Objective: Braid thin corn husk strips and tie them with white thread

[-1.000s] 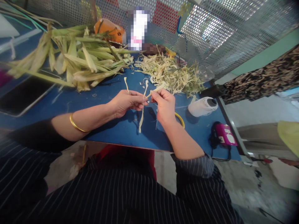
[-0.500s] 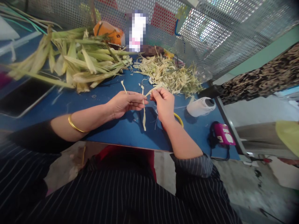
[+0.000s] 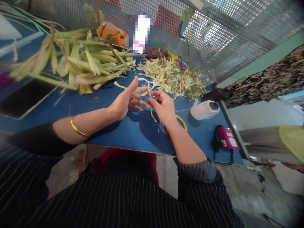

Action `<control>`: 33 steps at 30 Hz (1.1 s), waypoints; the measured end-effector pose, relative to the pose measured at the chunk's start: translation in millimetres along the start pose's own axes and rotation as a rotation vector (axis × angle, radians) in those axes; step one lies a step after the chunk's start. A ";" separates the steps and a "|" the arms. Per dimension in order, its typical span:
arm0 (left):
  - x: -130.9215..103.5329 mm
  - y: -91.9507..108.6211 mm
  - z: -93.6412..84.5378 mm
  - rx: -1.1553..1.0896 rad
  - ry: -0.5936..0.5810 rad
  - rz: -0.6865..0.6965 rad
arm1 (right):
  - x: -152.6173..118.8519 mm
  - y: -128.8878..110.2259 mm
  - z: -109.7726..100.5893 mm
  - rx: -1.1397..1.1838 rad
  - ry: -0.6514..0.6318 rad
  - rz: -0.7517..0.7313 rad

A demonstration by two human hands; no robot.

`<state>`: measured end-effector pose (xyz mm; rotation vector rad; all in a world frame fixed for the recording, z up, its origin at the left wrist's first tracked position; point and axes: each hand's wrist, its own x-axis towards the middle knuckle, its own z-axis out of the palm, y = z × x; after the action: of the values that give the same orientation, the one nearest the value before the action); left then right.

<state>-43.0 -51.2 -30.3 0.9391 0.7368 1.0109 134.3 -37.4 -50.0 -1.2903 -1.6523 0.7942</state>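
Observation:
Pale strips of corn husk (image 3: 153,114) are crossed or knotted together between my hands, above the blue table. My right hand (image 3: 164,107) is closed in a pinch on the strips near where they cross. My left hand (image 3: 122,103) has its thumb raised and its fingers spread. One husk strip (image 3: 119,85) passes behind the left thumb and across the fingers, with its loose end sticking out to the left. A thin thread hangs below the right hand. Whether the left fingertips press on the strips is hard to see.
Whole corn husks (image 3: 87,63) lie at the back left, beside a heap of shredded husk (image 3: 175,76). A white thread spool (image 3: 204,110), a magenta plug box (image 3: 229,138) and a yellow ring-shaped handle (image 3: 181,122) are at right. A dark phone-like slab (image 3: 26,96) lies left.
My left thumb has lifted off the strips and the left fingers have spread. The crossed strips have turned and their hanging end has swung right, with my right hand still pinching.

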 end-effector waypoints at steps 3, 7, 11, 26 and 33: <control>-0.6 0.5 1.7 0.134 -0.017 0.060 | 1.4 0.7 -2.0 0.018 0.048 -0.053; 4.9 -2.0 0.9 0.276 0.004 0.140 | 1.5 -0.4 -6.7 -0.044 0.114 -0.144; 9.8 -0.1 -0.5 0.248 0.049 0.118 | 0.2 -1.7 -11.7 -0.199 0.142 -0.293; 6.8 -4.9 -3.1 0.081 0.091 -0.048 | -4.2 -7.7 -10.3 -0.299 -0.006 -0.380; 9.3 -9.6 -1.8 0.115 0.236 0.015 | -6.0 -9.5 -11.0 -0.458 -0.105 -0.439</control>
<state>-37.6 -44.1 -40.6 0.9341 0.9947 1.1142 140.9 -45.9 -38.5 -1.1238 -2.1856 0.2258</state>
